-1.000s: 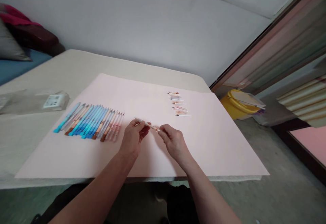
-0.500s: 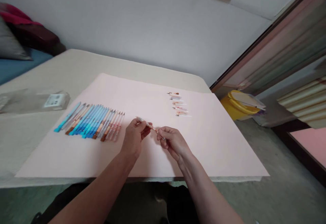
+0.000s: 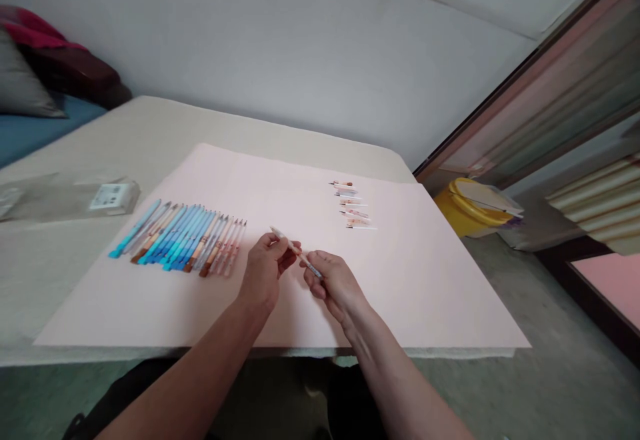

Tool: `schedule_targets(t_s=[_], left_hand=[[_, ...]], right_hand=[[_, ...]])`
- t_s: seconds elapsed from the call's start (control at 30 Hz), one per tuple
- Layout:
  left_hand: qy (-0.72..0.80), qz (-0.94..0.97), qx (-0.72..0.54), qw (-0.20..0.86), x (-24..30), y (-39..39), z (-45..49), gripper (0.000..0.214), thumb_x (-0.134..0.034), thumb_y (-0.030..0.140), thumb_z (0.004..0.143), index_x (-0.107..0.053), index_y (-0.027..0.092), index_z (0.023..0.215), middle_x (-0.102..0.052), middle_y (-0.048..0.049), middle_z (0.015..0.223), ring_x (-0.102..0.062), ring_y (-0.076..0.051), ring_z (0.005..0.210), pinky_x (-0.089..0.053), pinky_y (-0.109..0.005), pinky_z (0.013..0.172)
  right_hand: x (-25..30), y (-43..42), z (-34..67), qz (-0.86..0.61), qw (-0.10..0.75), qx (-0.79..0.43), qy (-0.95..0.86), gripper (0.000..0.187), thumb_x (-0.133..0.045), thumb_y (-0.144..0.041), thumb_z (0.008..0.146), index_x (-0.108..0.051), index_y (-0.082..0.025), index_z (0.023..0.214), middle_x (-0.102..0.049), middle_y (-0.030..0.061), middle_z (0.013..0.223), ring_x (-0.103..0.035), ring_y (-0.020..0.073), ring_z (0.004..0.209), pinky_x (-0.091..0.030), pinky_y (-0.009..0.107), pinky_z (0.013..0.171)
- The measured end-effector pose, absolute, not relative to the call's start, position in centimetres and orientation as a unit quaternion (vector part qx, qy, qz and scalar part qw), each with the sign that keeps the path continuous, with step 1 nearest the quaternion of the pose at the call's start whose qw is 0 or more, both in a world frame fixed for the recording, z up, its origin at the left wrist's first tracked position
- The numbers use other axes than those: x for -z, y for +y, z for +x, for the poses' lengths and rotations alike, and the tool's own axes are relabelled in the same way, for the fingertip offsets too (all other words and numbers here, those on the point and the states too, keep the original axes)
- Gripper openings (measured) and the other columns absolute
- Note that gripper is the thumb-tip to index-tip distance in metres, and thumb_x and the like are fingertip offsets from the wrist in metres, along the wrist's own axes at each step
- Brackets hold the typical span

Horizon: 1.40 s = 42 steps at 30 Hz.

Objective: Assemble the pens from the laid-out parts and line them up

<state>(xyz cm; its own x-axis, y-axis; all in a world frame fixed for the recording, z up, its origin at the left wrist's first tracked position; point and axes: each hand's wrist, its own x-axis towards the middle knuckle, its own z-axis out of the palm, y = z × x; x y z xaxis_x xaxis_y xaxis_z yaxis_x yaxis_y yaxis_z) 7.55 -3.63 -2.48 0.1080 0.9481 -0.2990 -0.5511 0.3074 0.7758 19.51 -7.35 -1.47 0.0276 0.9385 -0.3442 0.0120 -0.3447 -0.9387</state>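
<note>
My left hand [image 3: 265,270] pinches a thin white pen [image 3: 285,240] by its barrel above a large pale pink sheet [image 3: 410,280]. My right hand [image 3: 333,283] is closed on the pen's lower end, where a darker tip piece [image 3: 314,271] shows between its fingers. A row of several blue, brown and clear pens [image 3: 183,239] lies on the sheet to the left of my hands. A column of several small pen parts [image 3: 351,207] lies on the sheet beyond my right hand.
The sheet covers a beige table [image 3: 150,127]. A clear plastic packet with a white label [image 3: 75,197] lies at the table's left. A yellow bucket [image 3: 467,210] stands on the floor to the right. Cushions [image 3: 55,67] are at the far left.
My right hand has curled round and drawn slightly down along the pen's lower end, exposing a darker tip piece. My left hand keeps its pinch in place.
</note>
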Motion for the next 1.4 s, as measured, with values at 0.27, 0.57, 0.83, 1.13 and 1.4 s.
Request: schedule_targets(t_s=[0.27,0.57,0.83,1.13,1.4], left_hand=[[0.426,0.221,-0.543,0.689,2.5,-3.6,7.5,0.014,-0.065,0.024,0.072,-0.056,0.015,0.076,-0.066,-0.0056,0.076,-0.062,-0.012,0.069,-0.047,-0.026,0.070],[0.423,0.216,-0.543,0.692,2.3,-3.5,7.4,0.013,-0.065,0.022,0.072,-0.055,0.015,0.075,-0.066,-0.0051,0.074,-0.061,-0.012,0.068,-0.048,-0.027,0.069],[0.404,0.225,-0.542,0.702,2.4,-3.5,7.3,0.014,-0.066,0.023,0.071,-0.055,0.015,0.074,-0.066,-0.0050,0.073,-0.061,-0.013,0.066,-0.048,-0.030,0.071],[0.414,0.216,-0.545,0.697,2.1,-3.5,7.3,0.019,-0.069,0.027,0.068,-0.056,0.015,0.075,-0.066,-0.0051,0.074,-0.061,-0.014,0.071,-0.047,-0.029,0.072],[0.438,0.235,-0.544,0.676,2.2,-3.3,6.9,0.026,-0.072,0.035,0.066,-0.055,0.016,0.067,-0.059,0.0003,0.069,-0.054,-0.009,0.063,-0.043,-0.024,0.066]], right_hand=[[2.1,-8.0,19.2,-0.673,0.361,-0.246,-0.597,0.017,-0.056,-0.030,0.077,-0.055,-0.021,0.091,-0.061,0.0037,0.087,-0.052,0.0131,0.064,-0.036,0.023,0.056],[2.2,-7.7,19.3,-0.654,0.329,-0.359,-0.579,0.020,-0.049,-0.037,0.084,-0.055,-0.020,0.092,-0.063,0.0020,0.071,-0.051,0.0115,0.050,-0.035,0.022,0.049],[1.6,-7.7,19.0,-0.613,0.348,-0.487,-0.516,0.029,-0.038,-0.041,0.089,-0.055,-0.019,0.082,-0.056,-0.0009,0.058,-0.041,0.0089,0.040,-0.028,0.021,0.041],[1.8,-8.1,18.9,-0.678,0.283,-0.208,-0.645,0.018,-0.044,-0.031,0.088,-0.059,-0.024,0.095,-0.066,0.0021,0.077,-0.056,0.0149,0.062,-0.033,0.024,0.056],[1.9,-8.1,18.3,-0.646,0.349,-0.352,-0.580,0.015,-0.048,-0.031,0.084,-0.059,-0.021,0.082,-0.058,-0.0009,0.061,-0.048,0.0107,0.050,-0.031,0.022,0.049]])
